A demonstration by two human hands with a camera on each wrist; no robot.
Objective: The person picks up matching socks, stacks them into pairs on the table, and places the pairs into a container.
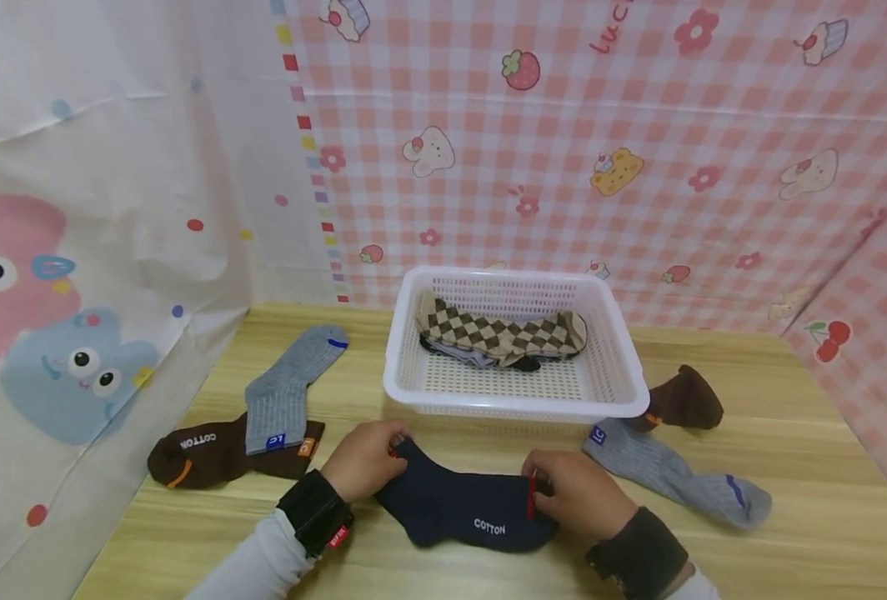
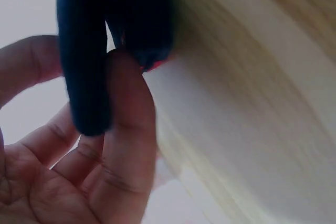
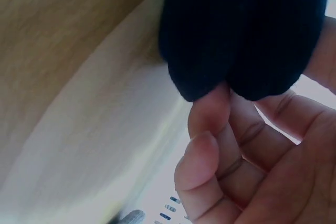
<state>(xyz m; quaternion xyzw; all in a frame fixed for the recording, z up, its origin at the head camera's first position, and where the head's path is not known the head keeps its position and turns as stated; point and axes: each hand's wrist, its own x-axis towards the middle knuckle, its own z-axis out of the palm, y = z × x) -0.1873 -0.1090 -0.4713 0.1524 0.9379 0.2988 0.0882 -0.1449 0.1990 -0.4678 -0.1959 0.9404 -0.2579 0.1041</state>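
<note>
A navy sock [image 1: 458, 504] with white COTTON lettering and a red stripe is stretched sideways, low over the front of the table. My left hand [image 1: 364, 462] pinches one end between thumb and fingers. At the red-striped toe end, my right hand [image 1: 582, 493] grips the other side. Up close in the left wrist view, the dark fabric [image 2: 84, 66] passes between thumb and fingers. Two dark layers [image 3: 207, 30] show side by side in the right wrist view, with fingertips under and between them.
Behind the hands stands a white basket [image 1: 518, 406] holding a checkered sock [image 1: 499, 331] and other socks beneath it. At left, a grey sock [image 1: 282, 400] lies across a brown sock [image 1: 214, 462]. Another grey sock [image 1: 676, 475] and brown sock [image 1: 687, 400] lie at right.
</note>
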